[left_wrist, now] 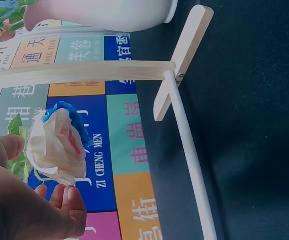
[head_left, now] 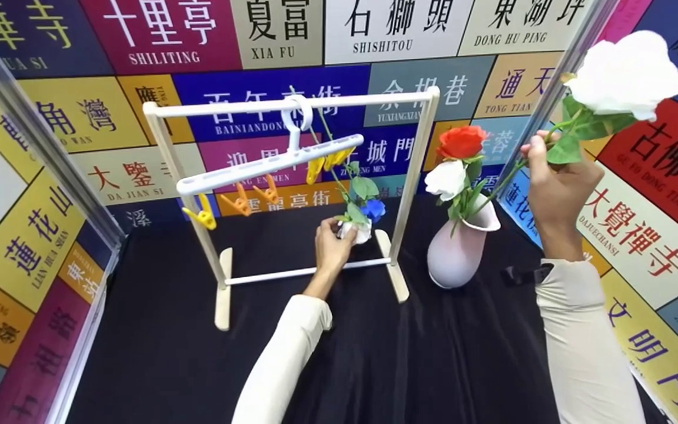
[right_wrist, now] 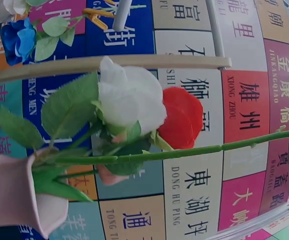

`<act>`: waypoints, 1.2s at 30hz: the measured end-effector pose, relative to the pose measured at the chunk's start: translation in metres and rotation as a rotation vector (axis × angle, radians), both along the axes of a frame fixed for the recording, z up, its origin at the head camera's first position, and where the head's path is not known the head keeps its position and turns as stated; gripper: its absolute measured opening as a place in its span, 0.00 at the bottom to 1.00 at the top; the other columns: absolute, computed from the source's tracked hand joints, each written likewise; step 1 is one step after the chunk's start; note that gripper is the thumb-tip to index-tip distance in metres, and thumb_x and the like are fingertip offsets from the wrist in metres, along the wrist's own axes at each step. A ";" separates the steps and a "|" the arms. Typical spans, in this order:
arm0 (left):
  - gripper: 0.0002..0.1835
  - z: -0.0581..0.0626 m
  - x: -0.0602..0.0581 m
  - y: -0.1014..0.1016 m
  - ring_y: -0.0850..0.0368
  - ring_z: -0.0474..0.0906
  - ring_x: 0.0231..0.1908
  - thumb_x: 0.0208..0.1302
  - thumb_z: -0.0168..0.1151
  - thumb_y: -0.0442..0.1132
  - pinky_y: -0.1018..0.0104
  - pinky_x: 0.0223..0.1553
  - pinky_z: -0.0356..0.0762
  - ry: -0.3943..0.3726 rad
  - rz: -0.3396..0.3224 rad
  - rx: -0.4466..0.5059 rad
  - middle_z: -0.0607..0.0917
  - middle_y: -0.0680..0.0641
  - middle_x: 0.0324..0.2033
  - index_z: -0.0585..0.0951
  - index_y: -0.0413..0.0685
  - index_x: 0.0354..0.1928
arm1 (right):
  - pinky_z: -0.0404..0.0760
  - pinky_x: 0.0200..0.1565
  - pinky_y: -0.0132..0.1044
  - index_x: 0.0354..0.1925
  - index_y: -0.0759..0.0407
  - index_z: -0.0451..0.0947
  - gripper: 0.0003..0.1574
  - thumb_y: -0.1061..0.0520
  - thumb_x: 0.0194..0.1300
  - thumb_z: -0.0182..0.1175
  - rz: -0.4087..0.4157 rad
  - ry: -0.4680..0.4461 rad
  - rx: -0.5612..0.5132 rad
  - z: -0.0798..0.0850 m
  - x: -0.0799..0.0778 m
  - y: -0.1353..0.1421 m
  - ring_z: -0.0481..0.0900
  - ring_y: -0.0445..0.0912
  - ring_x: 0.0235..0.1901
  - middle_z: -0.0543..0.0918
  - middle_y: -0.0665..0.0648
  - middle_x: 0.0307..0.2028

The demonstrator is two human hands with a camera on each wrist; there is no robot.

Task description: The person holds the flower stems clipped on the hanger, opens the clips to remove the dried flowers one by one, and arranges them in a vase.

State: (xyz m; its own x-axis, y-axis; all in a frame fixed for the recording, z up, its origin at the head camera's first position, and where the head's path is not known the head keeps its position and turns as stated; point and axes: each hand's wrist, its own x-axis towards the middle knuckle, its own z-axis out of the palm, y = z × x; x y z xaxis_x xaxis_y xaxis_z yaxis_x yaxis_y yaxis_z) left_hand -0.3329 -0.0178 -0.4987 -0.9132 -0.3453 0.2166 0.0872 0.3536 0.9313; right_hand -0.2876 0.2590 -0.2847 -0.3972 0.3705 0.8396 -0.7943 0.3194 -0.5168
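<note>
Black cloth (head_left: 180, 365), lettered walls (head_left: 268, 53) (many-coloured), left hand (head_left: 333, 244) cupping a white flower (left_wrist: 54, 145), right hand (head_left: 565, 188) pinching a white rose stem (right_wrist: 169, 154).

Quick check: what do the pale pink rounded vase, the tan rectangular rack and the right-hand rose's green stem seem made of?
Pale pink rounded vase: perhaps glazed ceramic, smooth with soft sheen; plastic is possible.
Tan rectangular rack: likely unpainted wood, matte and faintly grained.
Long green stem: probably moulded plastic, evenly coloured with ring-like joints.
</note>
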 end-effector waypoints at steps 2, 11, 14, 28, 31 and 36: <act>0.24 0.001 -0.001 0.000 0.40 0.78 0.50 0.58 0.70 0.41 0.54 0.54 0.73 0.001 0.001 0.005 0.80 0.35 0.48 0.77 0.36 0.53 | 0.83 0.40 0.33 0.37 0.68 0.86 0.07 0.69 0.62 0.62 -0.038 -0.008 0.021 -0.001 -0.003 0.004 0.84 0.47 0.29 0.87 0.56 0.32; 0.22 0.003 -0.006 0.001 0.41 0.78 0.50 0.57 0.70 0.42 0.54 0.53 0.73 -0.011 0.013 0.010 0.81 0.35 0.47 0.77 0.38 0.51 | 0.83 0.39 0.31 0.35 0.69 0.86 0.06 0.69 0.62 0.62 -0.095 -0.025 0.045 -0.012 -0.013 0.014 0.84 0.42 0.28 0.86 0.50 0.30; 0.22 0.003 -0.008 0.002 0.40 0.78 0.50 0.57 0.69 0.41 0.54 0.54 0.74 -0.010 0.012 0.014 0.81 0.35 0.47 0.77 0.38 0.50 | 0.82 0.39 0.31 0.34 0.67 0.86 0.05 0.68 0.62 0.62 -0.104 -0.027 0.054 -0.016 -0.018 0.016 0.83 0.42 0.28 0.86 0.50 0.29; 0.26 0.000 -0.013 0.008 0.41 0.78 0.50 0.56 0.70 0.48 0.55 0.53 0.74 -0.032 0.011 -0.016 0.81 0.38 0.46 0.77 0.40 0.52 | 0.81 0.37 0.27 0.33 0.67 0.85 0.04 0.68 0.62 0.63 -0.115 -0.079 0.056 -0.035 -0.031 0.019 0.84 0.42 0.29 0.86 0.44 0.28; 0.28 0.001 -0.015 0.009 0.42 0.78 0.50 0.55 0.70 0.49 0.55 0.53 0.74 -0.050 0.016 -0.033 0.81 0.39 0.46 0.76 0.40 0.53 | 0.81 0.37 0.27 0.33 0.64 0.85 0.05 0.69 0.61 0.63 -0.094 -0.079 0.041 -0.037 -0.032 0.017 0.83 0.41 0.28 0.86 0.46 0.29; 0.35 0.002 -0.015 0.011 0.44 0.77 0.53 0.53 0.69 0.52 0.53 0.55 0.73 -0.108 0.028 -0.049 0.80 0.38 0.52 0.73 0.42 0.60 | 0.81 0.35 0.26 0.31 0.65 0.83 0.04 0.70 0.60 0.63 -0.065 -0.074 0.046 -0.049 -0.043 0.020 0.83 0.39 0.28 0.87 0.61 0.30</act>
State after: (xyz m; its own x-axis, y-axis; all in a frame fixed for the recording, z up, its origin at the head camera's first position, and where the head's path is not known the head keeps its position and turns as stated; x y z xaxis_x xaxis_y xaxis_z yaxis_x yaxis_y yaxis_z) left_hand -0.3482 -0.0072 -0.4972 -0.9222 -0.3624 0.1350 -0.0232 0.4003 0.9161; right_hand -0.3308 0.2791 -0.3337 -0.4352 0.3596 0.8254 -0.7312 0.3937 -0.5570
